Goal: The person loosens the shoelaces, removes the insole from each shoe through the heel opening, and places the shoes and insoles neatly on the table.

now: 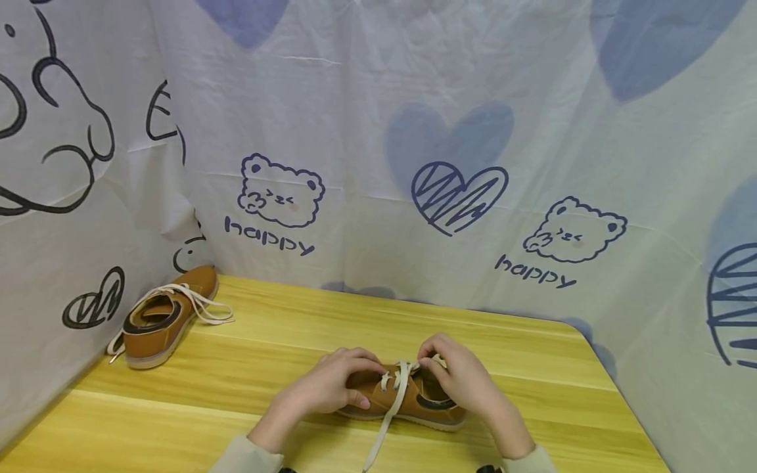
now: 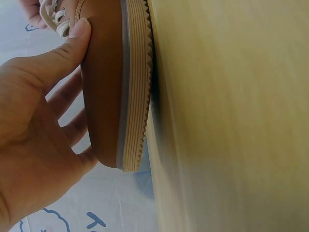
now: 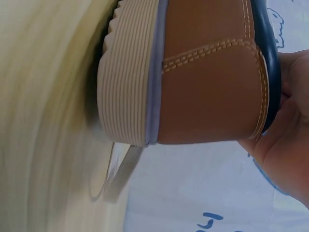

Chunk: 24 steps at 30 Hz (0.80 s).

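Note:
A brown lace-up shoe (image 1: 378, 398) stands on its sole on the table, toe to the left. My left hand (image 1: 328, 382) grips its toe end. In the left wrist view the thumb of that hand (image 2: 36, 121) lies on the shoe's upper (image 2: 104, 92), the fingers on the other side. Over the opening, my right hand (image 1: 464, 381) pinches a cream shoelace near the tongue; its fingertips partly hide the lace. One lace end (image 1: 387, 420) hangs across the near side onto the table. From the right wrist, the shoe's heel (image 3: 207, 106) hides most of the right hand's fingers.
A second brown shoe (image 1: 144, 345) with loose cream laces stands at the table's left edge against the cloth. The wooden table (image 1: 284, 322) is bordered by printed white cloth (image 1: 367, 230) behind and at both sides.

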{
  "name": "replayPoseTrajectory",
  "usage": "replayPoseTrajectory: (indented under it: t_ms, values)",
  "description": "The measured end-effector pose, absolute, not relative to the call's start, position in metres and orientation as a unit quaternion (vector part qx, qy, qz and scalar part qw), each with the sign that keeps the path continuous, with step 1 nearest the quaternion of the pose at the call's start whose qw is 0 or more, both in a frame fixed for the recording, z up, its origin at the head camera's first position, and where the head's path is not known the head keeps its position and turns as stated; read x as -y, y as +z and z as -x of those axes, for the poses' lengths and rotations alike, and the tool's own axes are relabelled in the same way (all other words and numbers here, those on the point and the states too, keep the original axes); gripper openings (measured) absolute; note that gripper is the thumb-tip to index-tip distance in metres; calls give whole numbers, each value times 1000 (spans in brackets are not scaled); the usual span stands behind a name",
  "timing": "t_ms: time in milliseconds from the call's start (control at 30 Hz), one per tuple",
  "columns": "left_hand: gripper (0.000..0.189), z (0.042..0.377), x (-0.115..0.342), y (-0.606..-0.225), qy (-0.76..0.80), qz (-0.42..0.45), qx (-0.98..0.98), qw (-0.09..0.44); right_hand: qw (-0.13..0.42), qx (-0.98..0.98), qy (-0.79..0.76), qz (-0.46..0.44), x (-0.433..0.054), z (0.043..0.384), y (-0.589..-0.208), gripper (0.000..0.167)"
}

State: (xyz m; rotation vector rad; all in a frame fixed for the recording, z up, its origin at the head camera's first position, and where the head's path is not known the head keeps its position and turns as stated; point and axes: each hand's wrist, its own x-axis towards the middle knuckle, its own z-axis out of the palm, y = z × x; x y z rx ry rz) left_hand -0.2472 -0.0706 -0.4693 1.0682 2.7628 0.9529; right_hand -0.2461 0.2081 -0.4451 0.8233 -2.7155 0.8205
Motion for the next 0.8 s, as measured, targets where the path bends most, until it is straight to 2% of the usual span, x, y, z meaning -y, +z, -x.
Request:
replayPoseTrajectory:
  t_ms: [533, 800]
  values:
    - [55, 248, 71, -471, 305, -346, -887, 9, 99, 908, 314, -261, -217, 254, -451, 4]
    - [54, 247, 71, -470, 304, -347, -887, 12, 150, 885, 312, -312, -214, 250, -446, 20]
